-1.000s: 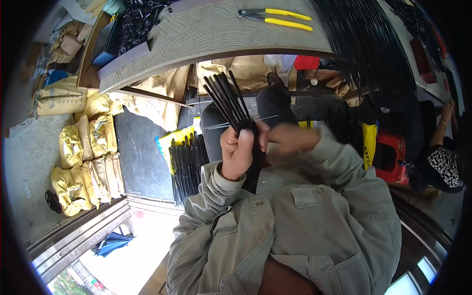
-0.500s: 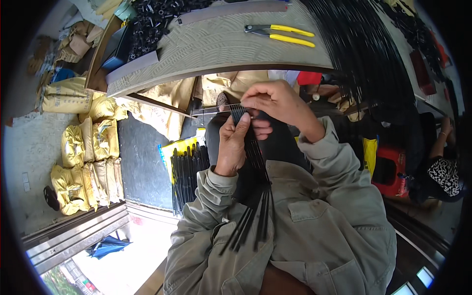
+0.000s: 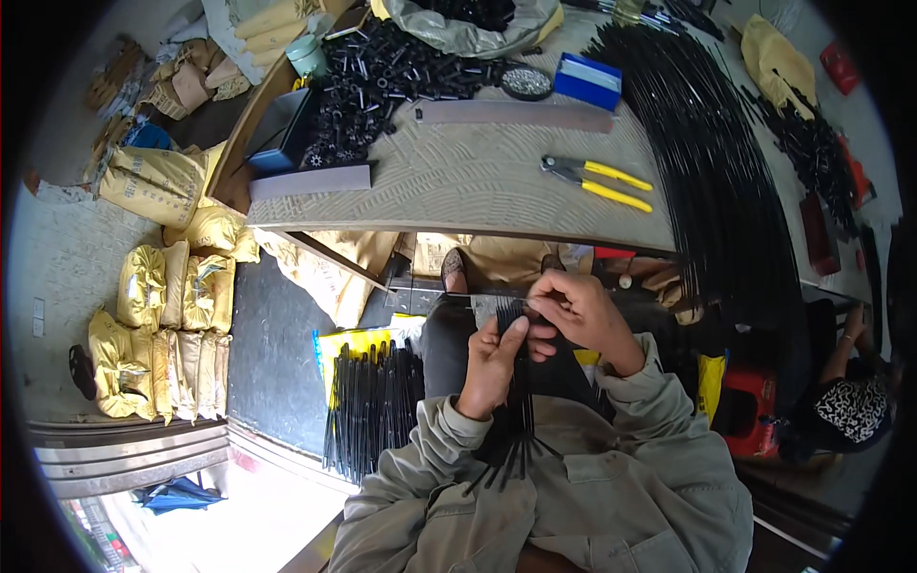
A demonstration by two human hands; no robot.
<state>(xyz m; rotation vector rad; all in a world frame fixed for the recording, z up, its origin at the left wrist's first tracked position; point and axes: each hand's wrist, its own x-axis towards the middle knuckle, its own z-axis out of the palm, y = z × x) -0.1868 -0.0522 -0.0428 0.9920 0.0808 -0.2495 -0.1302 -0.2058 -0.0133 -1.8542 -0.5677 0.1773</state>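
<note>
Left hand [image 3: 494, 368] around black rods [image 3: 519, 430] (right hand [image 3: 573, 310] atop)

Upright bundle of black rods [image 3: 517, 411]

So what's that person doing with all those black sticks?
The person sits at a workbench holding a bundle of thin black rods upright in the left hand. The right hand pinches at the top of the bundle, next to a thin wire. Yellow pliers lie unused on the bench, beside a long heap of more rods. Another bundle lies below.
</note>
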